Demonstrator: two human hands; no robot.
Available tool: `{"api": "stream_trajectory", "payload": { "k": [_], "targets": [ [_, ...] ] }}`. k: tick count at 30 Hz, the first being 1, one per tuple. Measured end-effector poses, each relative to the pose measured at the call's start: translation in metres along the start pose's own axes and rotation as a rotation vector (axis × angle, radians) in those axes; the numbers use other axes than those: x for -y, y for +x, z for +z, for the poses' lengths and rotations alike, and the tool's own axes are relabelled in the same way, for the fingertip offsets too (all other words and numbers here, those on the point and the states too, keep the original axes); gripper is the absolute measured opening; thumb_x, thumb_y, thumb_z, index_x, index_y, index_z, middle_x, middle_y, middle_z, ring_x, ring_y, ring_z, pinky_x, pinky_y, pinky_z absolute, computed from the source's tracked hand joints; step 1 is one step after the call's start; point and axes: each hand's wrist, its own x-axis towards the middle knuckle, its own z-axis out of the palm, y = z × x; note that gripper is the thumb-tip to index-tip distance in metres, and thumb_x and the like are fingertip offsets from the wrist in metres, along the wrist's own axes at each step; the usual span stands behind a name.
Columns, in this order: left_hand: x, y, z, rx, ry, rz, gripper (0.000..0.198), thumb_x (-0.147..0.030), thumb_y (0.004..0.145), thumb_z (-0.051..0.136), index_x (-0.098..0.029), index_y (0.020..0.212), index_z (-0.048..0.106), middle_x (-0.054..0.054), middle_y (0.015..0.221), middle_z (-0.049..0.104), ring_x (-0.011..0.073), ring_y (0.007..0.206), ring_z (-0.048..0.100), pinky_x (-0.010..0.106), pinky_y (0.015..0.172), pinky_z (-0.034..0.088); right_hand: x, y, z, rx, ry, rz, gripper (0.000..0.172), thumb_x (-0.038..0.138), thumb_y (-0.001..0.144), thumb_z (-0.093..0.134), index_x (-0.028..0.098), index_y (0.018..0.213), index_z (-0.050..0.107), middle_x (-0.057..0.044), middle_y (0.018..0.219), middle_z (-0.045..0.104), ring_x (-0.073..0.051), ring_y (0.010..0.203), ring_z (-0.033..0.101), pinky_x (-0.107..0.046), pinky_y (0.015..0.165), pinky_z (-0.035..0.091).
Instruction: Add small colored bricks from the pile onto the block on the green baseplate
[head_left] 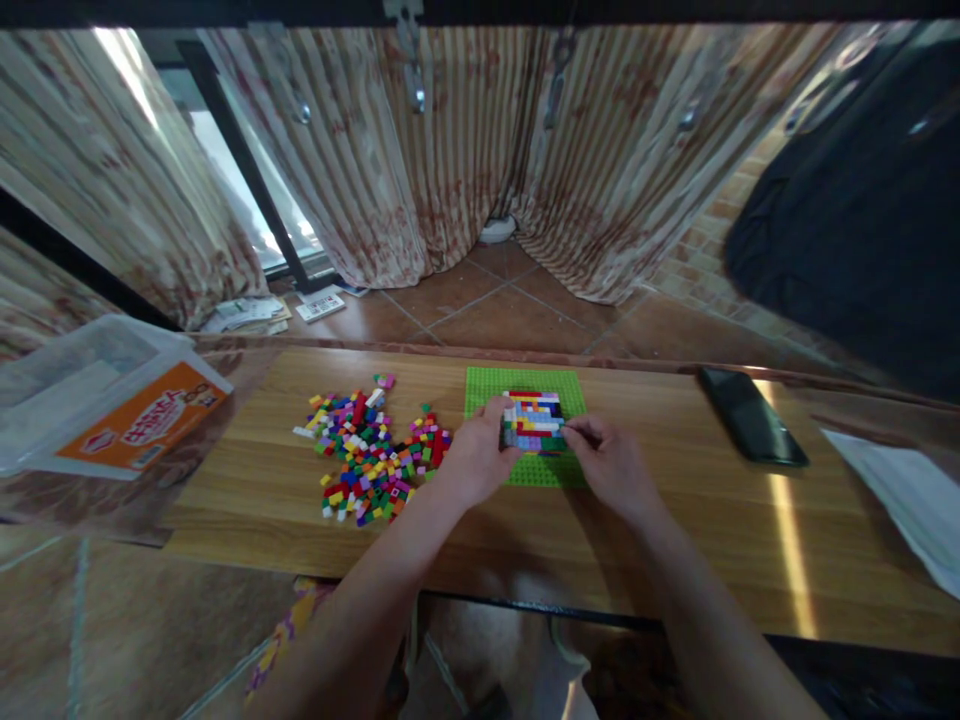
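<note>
A block of multicoloured toy bricks, built up in rows, sits on a green studded baseplate in the middle of the table. At its left edge, my left hand is closed, with thumb and fingers gripping the side of the build. My right hand is at the opposite edge, thumb and index finger pinched together against the bricks. Whatever lies between those fingertips is too small to make out. Left of the baseplate spreads a pile of loose bricks in many colours.
A clear plastic tub with an orange label stands at the table's left end. On the right lie a black phone and white paper. Striped curtains hang beyond the wooden table.
</note>
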Motion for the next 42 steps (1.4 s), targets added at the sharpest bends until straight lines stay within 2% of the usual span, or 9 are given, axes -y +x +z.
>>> {"api": "stream_trajectory", "payload": {
  "k": [2,5,10,14,18,21,27,33,42],
  "targets": [
    [0.005,0.001,-0.004,0.012,0.001,0.023,0.06,-0.014,0.076,0.063,-0.017,0.133,0.045,0.01,0.109,0.066,0.0192,0.082,0.065,0.035,0.082,0.053,0.002,0.0,0.0,0.002,-0.033,-0.021,0.025,0.041,0.084,0.054,0.02,0.08,0.067,-0.006,0.079,0.072,-0.022,0.075,0.064,-0.035,0.072,0.046],
    [0.016,0.002,-0.021,-0.005,0.031,0.016,0.057,-0.008,0.074,0.06,-0.018,0.129,0.052,0.008,0.11,0.067,0.0175,0.08,0.065,0.033,0.082,0.054,0.004,-0.002,-0.001,0.004,-0.052,-0.018,0.026,0.042,0.085,0.054,0.021,0.082,0.068,-0.006,0.079,0.073,-0.022,0.074,0.065,-0.035,0.071,0.048],
    [0.038,0.003,-0.054,-0.04,0.232,-0.073,0.032,-0.007,0.072,0.059,-0.016,0.101,0.07,0.009,0.101,0.071,0.0194,0.08,0.065,0.033,0.084,0.052,0.003,-0.003,0.001,-0.022,-0.033,-0.018,0.032,0.044,0.087,0.053,0.018,0.099,0.068,-0.011,0.095,0.073,-0.024,0.084,0.068,-0.039,0.079,0.051],
    [0.042,0.001,-0.063,0.016,0.369,-0.101,0.017,-0.012,0.072,0.061,-0.017,0.079,0.075,0.008,0.086,0.072,0.0211,0.08,0.065,0.031,0.08,0.051,0.001,-0.001,0.005,-0.084,-0.05,-0.099,0.046,0.051,0.089,0.053,0.018,0.12,0.061,-0.015,0.115,0.066,-0.026,0.092,0.066,-0.044,0.085,0.053],
    [0.037,0.0,-0.064,0.074,0.403,-0.084,0.019,-0.013,0.076,0.057,-0.017,0.07,0.075,0.006,0.078,0.071,0.0173,0.072,0.063,0.027,0.071,0.047,0.003,0.002,0.011,-0.064,-0.119,-0.273,0.052,0.053,0.091,0.052,0.02,0.131,0.056,-0.017,0.135,0.054,-0.03,0.125,0.052,-0.05,0.107,0.041],
    [0.037,0.0,-0.064,0.069,0.407,-0.088,0.021,-0.015,0.079,0.056,-0.016,0.069,0.074,0.007,0.078,0.072,0.0172,0.072,0.062,0.027,0.07,0.045,0.005,0.004,0.017,-0.008,-0.165,-0.323,0.053,0.051,0.093,0.049,0.02,0.136,0.052,-0.017,0.144,0.047,-0.031,0.135,0.044,-0.052,0.113,0.036],
    [0.032,0.003,-0.057,-0.014,0.23,0.023,0.021,-0.018,0.086,0.052,-0.018,0.081,0.073,0.005,0.08,0.072,0.0167,0.073,0.062,0.026,0.07,0.044,0.004,0.007,0.022,0.059,-0.208,-0.362,0.053,0.05,0.091,0.054,0.024,0.137,0.052,-0.015,0.146,0.044,-0.032,0.137,0.042,-0.054,0.113,0.036],
    [0.014,0.002,-0.042,0.023,0.012,0.145,0.019,-0.019,0.087,0.054,-0.018,0.084,0.072,0.002,0.078,0.071,0.0141,0.071,0.06,0.024,0.068,0.042,0.005,0.003,0.021,0.089,-0.192,-0.348,0.059,0.052,0.083,0.064,0.029,0.137,0.052,-0.012,0.143,0.045,-0.033,0.132,0.047,-0.053,0.111,0.04],
    [0.011,-0.001,-0.037,0.084,-0.045,0.124,0.013,-0.02,0.083,0.059,-0.017,0.078,0.07,-0.002,0.067,0.066,0.0118,0.062,0.055,0.023,0.061,0.038,0.01,-0.004,0.021,0.108,-0.189,-0.349,0.058,0.048,0.084,0.064,0.026,0.136,0.052,-0.013,0.142,0.044,-0.032,0.132,0.047,-0.052,0.111,0.04]
  ]
}}
